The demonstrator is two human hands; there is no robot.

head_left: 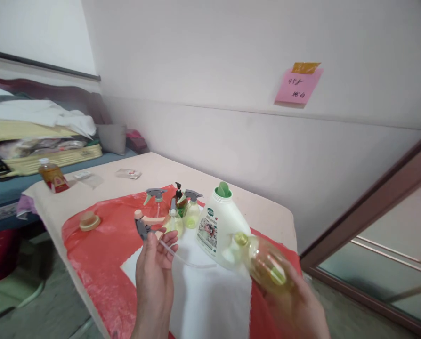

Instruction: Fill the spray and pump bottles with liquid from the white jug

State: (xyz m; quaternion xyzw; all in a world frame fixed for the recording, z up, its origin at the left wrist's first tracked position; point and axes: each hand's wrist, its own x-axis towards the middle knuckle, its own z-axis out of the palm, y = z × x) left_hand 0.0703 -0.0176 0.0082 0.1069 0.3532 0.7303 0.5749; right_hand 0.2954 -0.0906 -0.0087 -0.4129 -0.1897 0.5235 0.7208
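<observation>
My left hand [158, 256] is closed around a grey and peach trigger spray head [145, 227], its thin clear dip tube [192, 264] trailing to the right. In my right hand [298, 306] is a clear yellowish spray bottle [270, 263], without its head, tilted with its neck toward the upper left and blurred by motion. Just behind it stands a large white jug [222, 226] with a printed label and a green scoop-like piece [223, 189] at its mouth. Left of the jug are several smaller spray bottles [191, 214] and a dark pump bottle [179, 200].
A red plastic sheet [93, 263] and a white cloth [210, 301] cover part of the table [263, 207]. A round lid [89, 220] lies at left, a bottle of amber liquid [53, 176] near the far left edge. A pink note [298, 87] hangs on the wall.
</observation>
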